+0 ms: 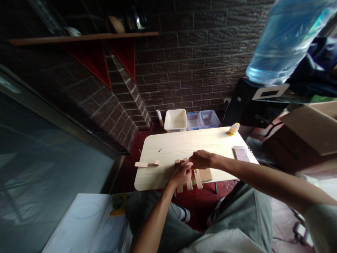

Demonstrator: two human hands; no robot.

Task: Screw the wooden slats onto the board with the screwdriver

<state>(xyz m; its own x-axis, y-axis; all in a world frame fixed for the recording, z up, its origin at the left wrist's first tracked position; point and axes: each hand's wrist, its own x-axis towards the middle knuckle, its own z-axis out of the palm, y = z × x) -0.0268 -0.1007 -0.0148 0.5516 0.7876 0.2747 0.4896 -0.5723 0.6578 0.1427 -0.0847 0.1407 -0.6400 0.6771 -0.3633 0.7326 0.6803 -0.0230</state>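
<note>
My left hand (182,173) rests over pale tan leather-like straps near the front of the table, its fingers closed together on one. Beside it my right hand (202,159) is curled into a fist just above the straps; whatever it grips is hidden. The two hands meet at the fingertips. Under them lies a flat brown board (206,174). Several straps cross it, and their ends hang over the table's front edge, among them one strap (198,180) with a small yellow and dark spot. Another strap (143,164) lies apart at the table's left side, its end curled over.
The pale wooden table (168,142) carries a small metal piece (160,150), a yellow-and-clear bottle (233,129) and a flat pinkish item (240,153). Behind stand a cream bin (175,120) and clear tubs (208,118). A cardboard box (305,137) is at right.
</note>
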